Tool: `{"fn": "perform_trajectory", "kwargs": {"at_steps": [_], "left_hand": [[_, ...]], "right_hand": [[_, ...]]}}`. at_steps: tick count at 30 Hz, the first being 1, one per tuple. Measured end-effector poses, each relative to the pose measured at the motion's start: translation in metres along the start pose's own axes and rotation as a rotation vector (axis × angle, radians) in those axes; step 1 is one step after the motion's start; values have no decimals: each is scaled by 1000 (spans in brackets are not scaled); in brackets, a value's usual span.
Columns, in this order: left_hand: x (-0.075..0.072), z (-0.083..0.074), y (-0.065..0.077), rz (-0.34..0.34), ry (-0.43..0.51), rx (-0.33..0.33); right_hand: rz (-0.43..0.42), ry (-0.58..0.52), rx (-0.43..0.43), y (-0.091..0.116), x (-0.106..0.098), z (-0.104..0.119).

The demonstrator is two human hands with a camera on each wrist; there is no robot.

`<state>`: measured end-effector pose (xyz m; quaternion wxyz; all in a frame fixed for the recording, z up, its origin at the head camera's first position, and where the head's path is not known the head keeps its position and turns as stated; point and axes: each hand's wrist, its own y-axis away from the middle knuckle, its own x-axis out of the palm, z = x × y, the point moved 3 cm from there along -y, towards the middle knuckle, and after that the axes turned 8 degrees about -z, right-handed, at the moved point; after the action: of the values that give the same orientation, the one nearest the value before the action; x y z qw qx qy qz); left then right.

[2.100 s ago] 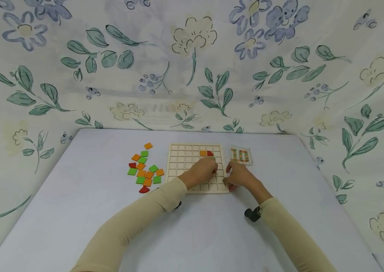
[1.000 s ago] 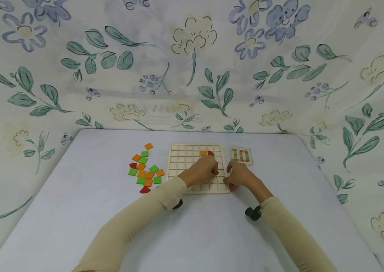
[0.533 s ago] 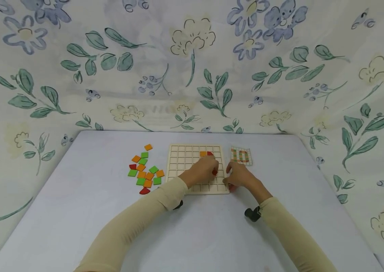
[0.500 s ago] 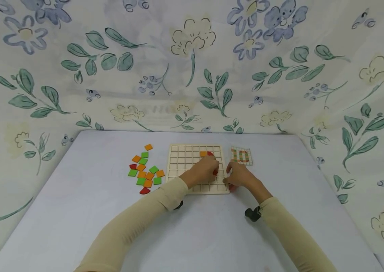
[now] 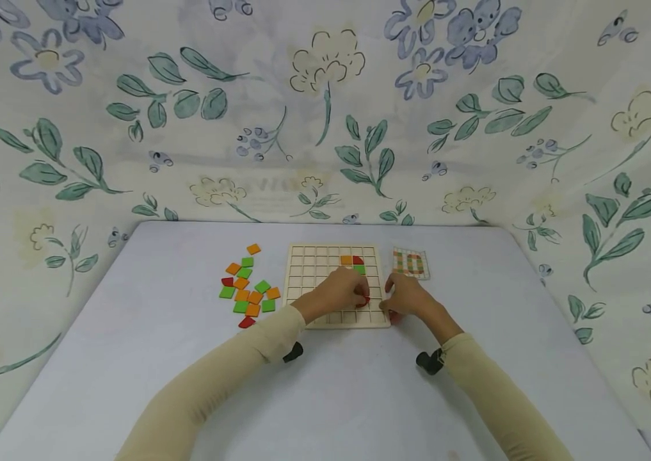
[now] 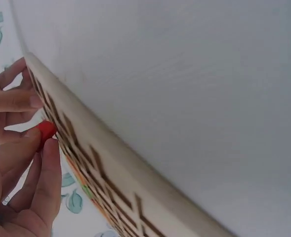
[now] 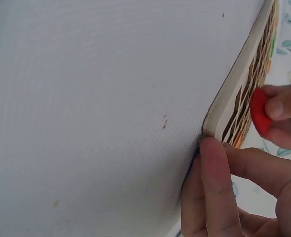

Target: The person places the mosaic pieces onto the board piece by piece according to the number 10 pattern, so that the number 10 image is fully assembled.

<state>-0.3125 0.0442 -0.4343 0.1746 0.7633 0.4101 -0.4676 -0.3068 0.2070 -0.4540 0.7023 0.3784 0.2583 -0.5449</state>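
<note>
Head view: the left hand (image 5: 337, 292) has drawn a little back toward the near side of the wooden grid board (image 5: 305, 275) compared with half a second ago, and its red curved piece (image 5: 363, 302) is now lower over the right-hand columns. That shift leaves a green tile (image 5: 359, 269) plain to see beneath the red quarter piece (image 5: 358, 260), which sits beside an orange tile (image 5: 346, 260). As I judge it, the pattern is only begun and this red piece is being lined up with a cell — not seated yet. The right hand (image 5: 409, 296) is at the board's right edge, near the front corner. Loose tiles (image 5: 255, 297) lie left of the board on the white table (image 5: 313, 410); the pattern card (image 5: 409, 263), just right of it, carries coloured squares but no lettering I can make out.

Left wrist view: the left hand pinches the red curved piece between thumb and fingers, close to the board's surface; whether it touches cannot be told.

Right wrist view: the right hand grips the board's corner, fingers against its side and the thumb over the top — apparently steadying it. No brand or label is legible here either.
</note>
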Motion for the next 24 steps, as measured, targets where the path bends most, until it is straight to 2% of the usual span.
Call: {"fn": "perform_trajectory", "kwargs": {"at_steps": [4, 9, 17, 24], "left_hand": [[2, 4, 4, -6, 31, -42], [9, 7, 5, -35, 67, -28], [10, 2, 3, 13, -55, 23], [13, 0, 1, 42, -35, 21]], "right_hand": [[-3, 13, -20, 1, -1, -1], [-30, 63, -56, 1, -1, -1], [-30, 86, -58, 2, -1, 1], [-13, 72, -32, 1, -1, 1]]}}
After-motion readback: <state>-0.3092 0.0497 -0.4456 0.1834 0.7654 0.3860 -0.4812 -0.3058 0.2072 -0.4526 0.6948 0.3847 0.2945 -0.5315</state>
